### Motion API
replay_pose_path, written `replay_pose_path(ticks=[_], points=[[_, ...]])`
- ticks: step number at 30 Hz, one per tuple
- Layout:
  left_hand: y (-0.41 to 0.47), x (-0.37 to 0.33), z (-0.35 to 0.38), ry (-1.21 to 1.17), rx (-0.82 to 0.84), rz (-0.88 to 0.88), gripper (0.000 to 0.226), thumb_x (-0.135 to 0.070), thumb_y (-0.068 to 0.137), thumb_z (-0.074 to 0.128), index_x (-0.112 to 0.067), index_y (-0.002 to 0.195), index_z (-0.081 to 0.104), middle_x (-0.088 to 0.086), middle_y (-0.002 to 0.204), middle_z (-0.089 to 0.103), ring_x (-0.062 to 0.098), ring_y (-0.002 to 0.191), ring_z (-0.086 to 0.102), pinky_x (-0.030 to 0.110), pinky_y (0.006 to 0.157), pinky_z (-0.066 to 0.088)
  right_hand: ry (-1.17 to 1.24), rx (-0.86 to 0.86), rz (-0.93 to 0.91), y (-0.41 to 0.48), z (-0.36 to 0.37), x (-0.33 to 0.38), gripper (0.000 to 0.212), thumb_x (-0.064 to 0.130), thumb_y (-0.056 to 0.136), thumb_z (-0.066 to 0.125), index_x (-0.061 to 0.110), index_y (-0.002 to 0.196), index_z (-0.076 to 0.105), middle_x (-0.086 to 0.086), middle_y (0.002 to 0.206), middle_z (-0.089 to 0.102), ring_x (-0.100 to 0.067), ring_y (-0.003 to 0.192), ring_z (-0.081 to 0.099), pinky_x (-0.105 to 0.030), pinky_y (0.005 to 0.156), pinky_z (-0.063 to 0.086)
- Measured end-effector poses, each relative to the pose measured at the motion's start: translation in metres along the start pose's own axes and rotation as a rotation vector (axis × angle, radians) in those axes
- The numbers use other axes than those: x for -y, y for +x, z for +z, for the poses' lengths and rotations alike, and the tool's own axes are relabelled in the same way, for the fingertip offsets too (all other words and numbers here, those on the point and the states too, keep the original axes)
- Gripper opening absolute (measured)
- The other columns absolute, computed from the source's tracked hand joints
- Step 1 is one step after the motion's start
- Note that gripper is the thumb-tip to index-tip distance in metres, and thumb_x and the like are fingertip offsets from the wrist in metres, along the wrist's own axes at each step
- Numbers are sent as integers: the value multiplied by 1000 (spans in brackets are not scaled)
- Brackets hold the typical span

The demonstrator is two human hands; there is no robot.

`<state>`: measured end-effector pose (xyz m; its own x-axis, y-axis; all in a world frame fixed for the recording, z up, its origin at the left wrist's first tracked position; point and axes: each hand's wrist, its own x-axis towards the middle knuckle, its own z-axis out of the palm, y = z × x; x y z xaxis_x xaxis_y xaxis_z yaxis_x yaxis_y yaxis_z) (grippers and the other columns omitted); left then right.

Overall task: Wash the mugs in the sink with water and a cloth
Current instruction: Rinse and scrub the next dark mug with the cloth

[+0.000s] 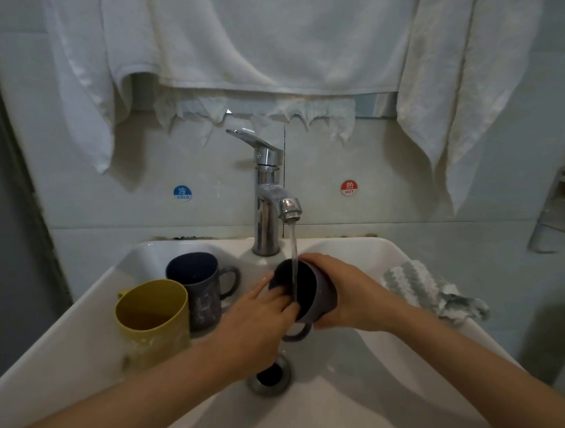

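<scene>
Wrapping the tilted grey mug [320, 304] round its body, the right hand [346, 292] holds it under the stream [294, 245], mid sink [347, 389]; the left hand [259, 315] reaches straight fingers inside. A wet grip could slip, striking the yellow mug [151, 320] and blue mug [196, 282] at nine o'clock. The cloth [420, 288] lies at three.

Both bare forearms slant up from the lower corners toward the middle. The right hand [346, 292] wraps round the mug [324, 301] from the right, curled over its wall. The left hand [259, 315] lies nearly flat, its fingers [283, 299] stretched into the mug's mouth.
</scene>
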<state>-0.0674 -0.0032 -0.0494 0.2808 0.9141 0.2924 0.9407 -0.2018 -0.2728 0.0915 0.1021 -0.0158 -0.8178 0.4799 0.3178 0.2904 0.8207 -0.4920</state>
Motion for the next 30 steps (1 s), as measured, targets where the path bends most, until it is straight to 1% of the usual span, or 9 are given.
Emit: replay_pose_path(ticks=[4,6,8,10,13,16,19,24,30], points=[[6,1,-7,173,13,51,55,-24,62,79,-18,115,66,1,119,65,20,118,56,38,113,12,-80,-7,-9,0,2,3,91,24,58,88,26,135,40,5,131,52,-13,118,49,-33,101,42],[10,-7,-9,-207,122,-42,50,-18,78,63,-14,127,54,5,126,58,22,118,51,21,112,20,-90,-4,-21,0,6,1,91,25,56,89,26,135,41,5,130,52,-13,117,50,-33,100,43],[13,-17,-17,-768,279,-183,51,-23,73,55,-9,122,53,11,118,59,27,106,55,29,91,45,-102,8,-31,0,8,-2,91,28,57,89,25,135,41,5,130,51,-13,117,49,-34,100,43],[14,-16,-18,-935,261,-166,51,-23,72,53,-8,121,53,13,117,59,28,106,56,35,91,47,-109,2,-25,0,9,-5,92,27,57,89,25,135,41,5,131,51,-13,118,49,-34,100,43],[10,0,-10,-365,238,-53,53,-11,86,55,-19,137,42,1,139,46,20,130,39,20,112,15,-105,4,-26,1,9,-2,92,25,57,89,25,135,41,5,130,52,-13,117,50,-28,99,41],[12,7,-8,91,258,32,56,-11,92,50,-19,144,30,3,150,34,21,141,22,26,113,-8,-131,-22,-27,4,10,4,87,24,64,85,23,138,39,4,134,48,-12,120,46,-11,95,31],[17,-6,-10,-15,357,-136,52,-15,92,52,-14,142,35,8,145,40,25,134,35,30,115,16,-144,-31,-33,3,12,4,86,25,66,85,27,138,38,7,133,47,-9,121,43,-12,95,31],[14,-13,-30,-962,253,-193,38,-21,87,63,-14,123,53,4,119,60,18,107,58,28,93,48,-83,-65,-85,3,14,-5,87,33,58,86,20,132,43,2,126,52,-15,114,50,-36,97,43],[17,-2,-31,-626,50,-96,26,-30,98,43,-12,113,54,0,108,60,6,86,51,7,72,39,-43,-52,-16,5,14,-10,112,41,51,86,22,143,25,2,137,34,-14,124,35,-32,106,37]])
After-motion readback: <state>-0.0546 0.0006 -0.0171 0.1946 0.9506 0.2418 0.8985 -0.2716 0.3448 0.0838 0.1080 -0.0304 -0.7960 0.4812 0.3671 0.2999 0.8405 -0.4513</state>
